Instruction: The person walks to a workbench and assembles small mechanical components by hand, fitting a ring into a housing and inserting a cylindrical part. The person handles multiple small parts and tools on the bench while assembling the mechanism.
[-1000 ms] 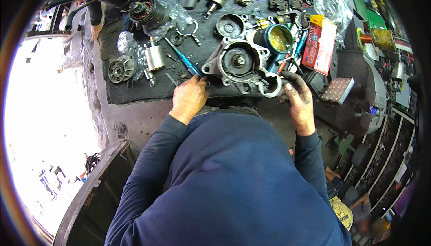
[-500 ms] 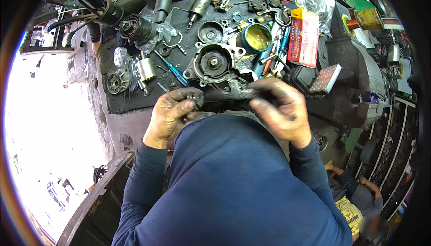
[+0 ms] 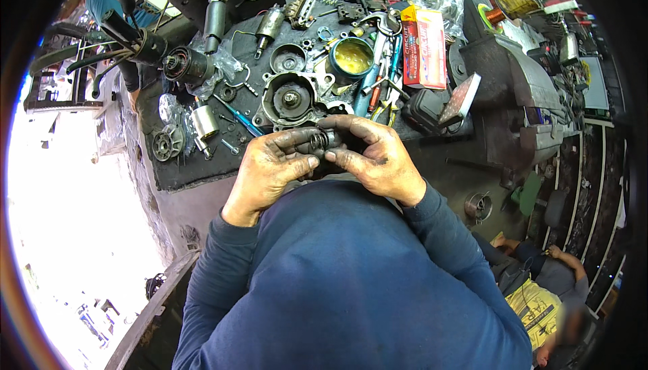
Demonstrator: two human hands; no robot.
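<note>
Close to the bench's front edge, my left hand (image 3: 264, 169) and my right hand (image 3: 379, 157) meet over a small dark metal part with a coil spring (image 3: 320, 140). Both sets of blackened fingers are closed around it, hiding much of its shape. Just beyond lies a round grey cast metal housing (image 3: 290, 99), its open side up with a hub in the middle. Behind that sits a smaller round metal cover (image 3: 289, 58). A blue-handled screwdriver (image 3: 243, 119) rests left of the housing.
An open tub of yellow grease (image 3: 352, 56) stands right of the housing, beside pliers (image 3: 386, 103) and a red-and-white box (image 3: 424, 47). Left are a silver cylinder (image 3: 204, 122) and a slotted metal disc (image 3: 168, 142). A large vise (image 3: 516, 93) borders the right. Another person (image 3: 540, 302) sits at lower right.
My right hand has come left to meet my left hand, and both now grip the spring part. The view has shifted, so the bench items appear further left.
</note>
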